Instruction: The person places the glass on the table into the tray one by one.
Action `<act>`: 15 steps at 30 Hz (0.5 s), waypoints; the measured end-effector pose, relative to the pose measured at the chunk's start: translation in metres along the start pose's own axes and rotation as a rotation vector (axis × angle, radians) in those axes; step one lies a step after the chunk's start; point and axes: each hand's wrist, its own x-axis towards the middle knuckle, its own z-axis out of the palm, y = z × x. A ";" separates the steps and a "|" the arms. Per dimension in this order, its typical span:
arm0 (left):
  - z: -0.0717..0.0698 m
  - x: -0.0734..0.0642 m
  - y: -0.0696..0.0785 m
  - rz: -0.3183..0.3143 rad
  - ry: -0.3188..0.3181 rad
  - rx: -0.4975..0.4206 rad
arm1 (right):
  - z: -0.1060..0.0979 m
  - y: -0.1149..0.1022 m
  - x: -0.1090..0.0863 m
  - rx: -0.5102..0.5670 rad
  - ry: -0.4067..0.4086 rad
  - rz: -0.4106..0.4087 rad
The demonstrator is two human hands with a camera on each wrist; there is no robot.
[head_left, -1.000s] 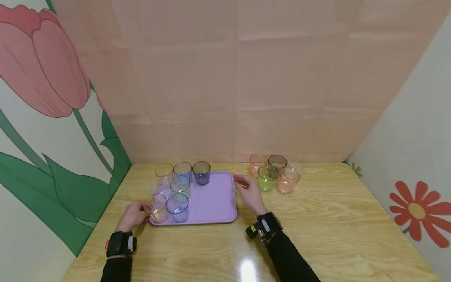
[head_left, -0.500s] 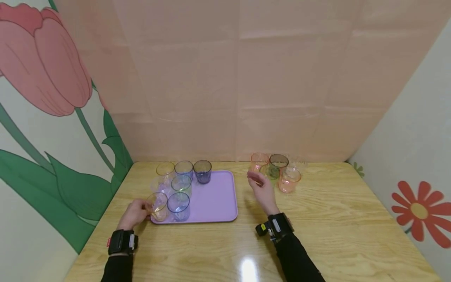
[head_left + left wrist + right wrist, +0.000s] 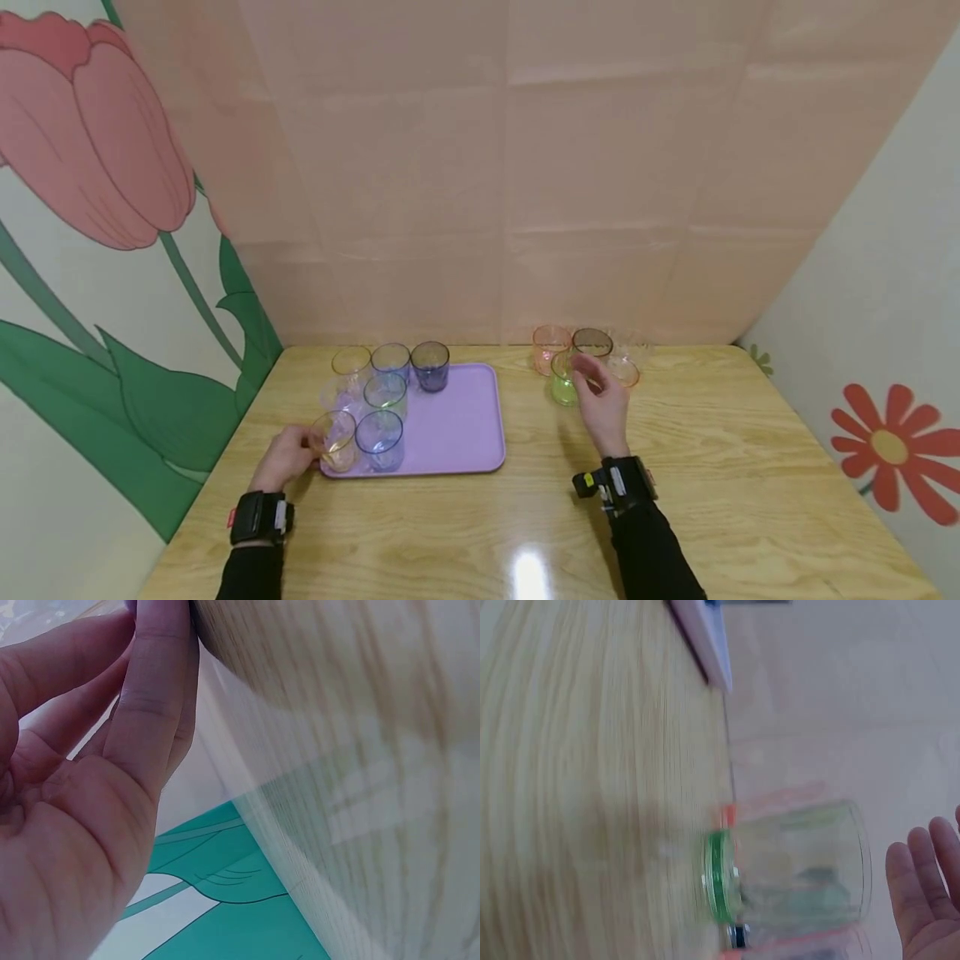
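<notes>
My left hand is at the left edge of the lilac tray, close beside a yellow-rimmed glass. In the left wrist view its thumb and fingers come together on a sliver of purple, seemingly the tray's edge. My right hand hovers with loose fingers in front of the right-hand glasses, holding nothing. It partly covers a pink glass; a green glass stands just left of it. In the right wrist view the fingers are apart from the green glass.
On the tray's left stand several tinted glasses, among them a blue one and a dark grey one. Behind the green glass are another pink glass and a brown one. A papered wall rises at the table's back edge.
My right hand has moved right, from beside the tray's right edge, past the green glass, to the front pink glass. The left hand has stayed at the tray's left edge.
</notes>
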 end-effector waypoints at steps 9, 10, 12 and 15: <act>0.000 -0.001 0.001 0.016 0.004 0.005 | -0.025 0.033 0.012 -0.198 0.238 -0.172; 0.000 -0.001 0.001 0.017 0.006 0.008 | -0.028 0.035 0.013 -0.225 0.250 -0.175; 0.000 -0.001 0.001 0.024 0.010 0.012 | -0.033 0.037 0.015 -0.250 0.250 -0.144; -0.001 -0.002 0.000 0.031 0.012 0.015 | -0.039 0.040 0.015 -0.256 0.188 -0.026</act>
